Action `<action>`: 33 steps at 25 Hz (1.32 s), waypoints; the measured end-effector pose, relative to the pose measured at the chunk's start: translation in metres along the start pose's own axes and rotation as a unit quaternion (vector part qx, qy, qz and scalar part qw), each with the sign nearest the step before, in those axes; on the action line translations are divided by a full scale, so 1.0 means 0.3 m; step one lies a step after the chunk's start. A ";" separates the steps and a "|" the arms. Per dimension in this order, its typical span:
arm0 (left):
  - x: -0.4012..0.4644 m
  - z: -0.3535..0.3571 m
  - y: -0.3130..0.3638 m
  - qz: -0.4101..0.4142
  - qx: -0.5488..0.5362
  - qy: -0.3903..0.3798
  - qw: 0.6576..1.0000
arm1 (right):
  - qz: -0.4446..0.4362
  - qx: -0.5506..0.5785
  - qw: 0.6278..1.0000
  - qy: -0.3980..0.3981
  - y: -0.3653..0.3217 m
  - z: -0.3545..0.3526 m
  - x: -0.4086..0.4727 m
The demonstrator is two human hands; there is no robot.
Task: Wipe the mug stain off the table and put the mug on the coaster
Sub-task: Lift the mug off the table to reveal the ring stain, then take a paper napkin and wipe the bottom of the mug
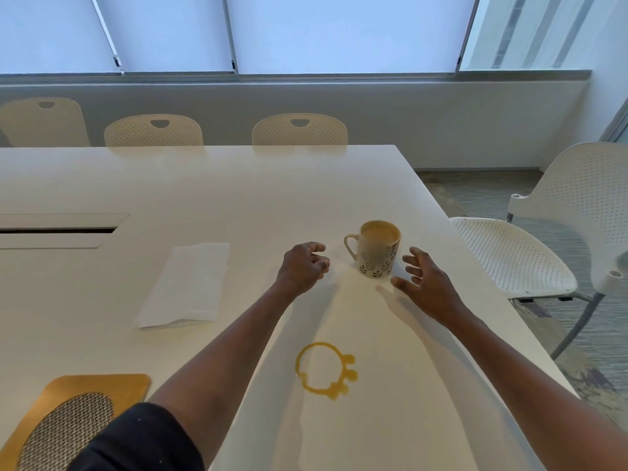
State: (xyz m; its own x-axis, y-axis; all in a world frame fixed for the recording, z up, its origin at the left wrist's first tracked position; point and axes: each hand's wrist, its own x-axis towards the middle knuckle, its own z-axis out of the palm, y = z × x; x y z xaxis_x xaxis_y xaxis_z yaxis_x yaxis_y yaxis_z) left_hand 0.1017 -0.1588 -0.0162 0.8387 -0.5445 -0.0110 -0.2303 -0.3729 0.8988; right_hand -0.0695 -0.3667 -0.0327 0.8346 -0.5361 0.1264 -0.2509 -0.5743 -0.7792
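Observation:
A cream mug with a leaf pattern stands upright on the white table, full of pale coffee, its handle pointing left. My left hand hovers just left of the handle, fingers curled and apart, holding nothing. On the mug's right, my right hand is spread open, close to the mug without touching it. A ring-shaped brown stain with a few blobs lies nearer to me, between my forearms. A folded white paper towel lies to the left. The yellow coaster with a woven oval centre sits at the bottom left.
A cable slot is cut into the table at the left. Cream chairs line the far side, and a white perforated chair stands off the table's right edge. The right table edge runs close to the mug.

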 end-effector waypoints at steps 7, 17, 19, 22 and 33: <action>-0.084 -0.089 -0.062 -0.004 0.013 0.028 1.000 | 0.008 -0.027 0.999 0.019 -0.034 0.042 -0.082; -0.185 -0.195 -0.115 0.029 0.087 0.099 0.991 | -0.040 -0.030 0.999 -0.003 -0.189 0.189 -0.128; -0.200 -0.231 -0.134 0.042 0.127 0.110 0.985 | -0.050 -0.026 0.998 -0.014 -0.231 0.232 -0.130; -0.228 -0.297 -0.175 0.038 0.176 0.116 0.977 | -0.066 -0.022 0.997 -0.034 -0.306 0.310 -0.127; -0.323 -0.543 -0.330 0.052 0.292 0.187 0.936 | -0.110 -0.042 0.987 -0.111 -0.546 0.599 -0.116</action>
State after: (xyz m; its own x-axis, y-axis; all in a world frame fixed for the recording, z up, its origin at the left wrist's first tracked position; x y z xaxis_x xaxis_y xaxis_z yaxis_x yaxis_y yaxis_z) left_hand 0.1237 0.0532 -0.0326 0.8859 -0.3396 0.3160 -0.4590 -0.7399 0.4918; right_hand 0.0305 -0.1427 -0.0199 0.9577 -0.2496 0.1429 -0.0831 -0.7158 -0.6933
